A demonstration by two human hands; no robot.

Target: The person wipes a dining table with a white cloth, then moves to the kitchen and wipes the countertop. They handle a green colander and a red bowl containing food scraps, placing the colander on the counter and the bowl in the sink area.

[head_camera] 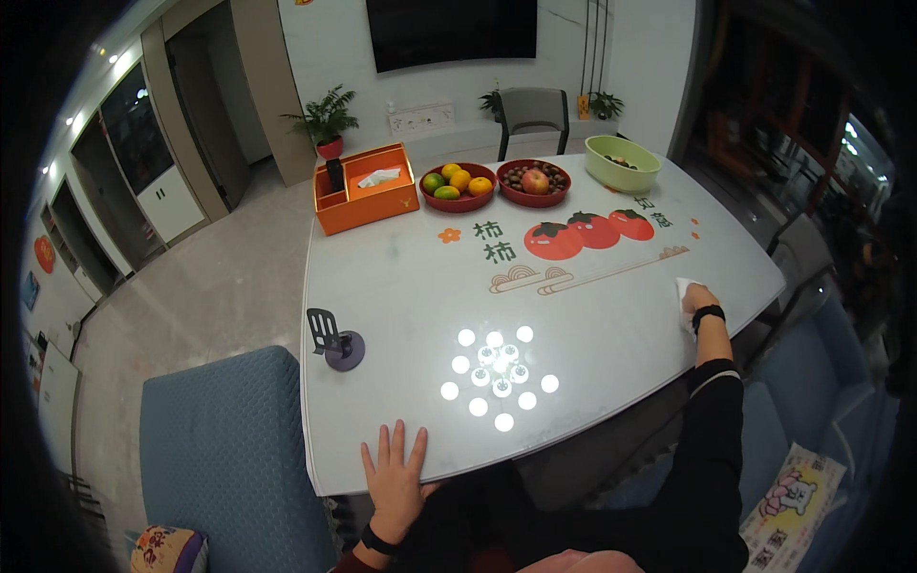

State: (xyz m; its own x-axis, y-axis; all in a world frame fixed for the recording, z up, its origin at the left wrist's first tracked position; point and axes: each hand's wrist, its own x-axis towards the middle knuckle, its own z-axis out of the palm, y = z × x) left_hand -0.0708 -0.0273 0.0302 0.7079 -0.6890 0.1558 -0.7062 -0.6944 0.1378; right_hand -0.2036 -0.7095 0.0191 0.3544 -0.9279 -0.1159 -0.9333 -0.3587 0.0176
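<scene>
My right hand [699,299], with a dark band at the wrist, is pressed on a white tissue or cloth [685,308] at the right side of the white tabletop [401,301]. The cloth lies flat under the palm and partly hidden by it. At the near left edge, my left hand [394,483] rests palm down with its fingers spread, holding nothing. Beyond it to the upper left stands a dark phone stand [345,349]. Red persimmon pictures [589,233] and large characters decorate the tabletop's far half. Ceiling lights reflect in its glossy surface.
Along the far edge stand an orange tissue box [372,208], a red bowl of citrus fruit [458,204], a red bowl of nuts with an apple [534,199] and a green basin [622,168]. A blue padded bench [215,444] is at left, blue seating [809,372] at right.
</scene>
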